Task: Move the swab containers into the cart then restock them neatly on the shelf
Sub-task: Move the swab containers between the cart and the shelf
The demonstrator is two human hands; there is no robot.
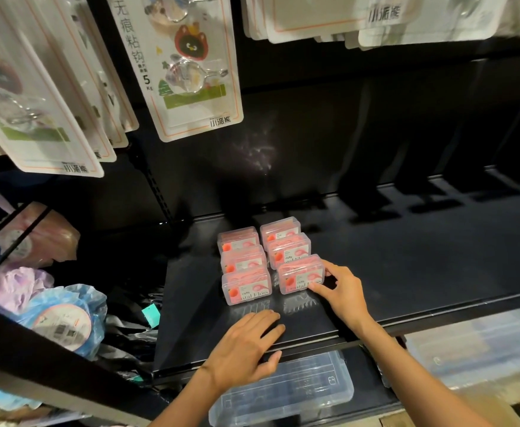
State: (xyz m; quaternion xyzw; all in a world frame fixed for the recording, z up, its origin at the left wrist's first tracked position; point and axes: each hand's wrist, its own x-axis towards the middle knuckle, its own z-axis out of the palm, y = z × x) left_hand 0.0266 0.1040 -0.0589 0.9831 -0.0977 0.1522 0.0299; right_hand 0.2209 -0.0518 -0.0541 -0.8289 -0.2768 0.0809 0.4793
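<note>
Swab containers (264, 260): six clear plastic boxes with pink contents, sitting on the black shelf (406, 260) in two columns of three, front to back. Labels read "Dental Floss" as far as I can make out; print is small and partly covered. Left column boxes sit tight against each other; the right column's front box (301, 278) is angled slightly off the row.

Right hand (343, 292) is on that front-right box: thumb at its front lower corner, fingers at its right end, a light pinch grip on the box.

Left hand (246, 343) lies flat on the shelf's front edge just ahead of the left column, fingers straight, grip released, holding nothing.

Below the shelf edge: clear plastic storage cases (283, 392). Left bay: bagged items in blue, purple and pink wrap (64, 318). Above: hanging blister cards of adhesive hooks (184, 66).
</note>
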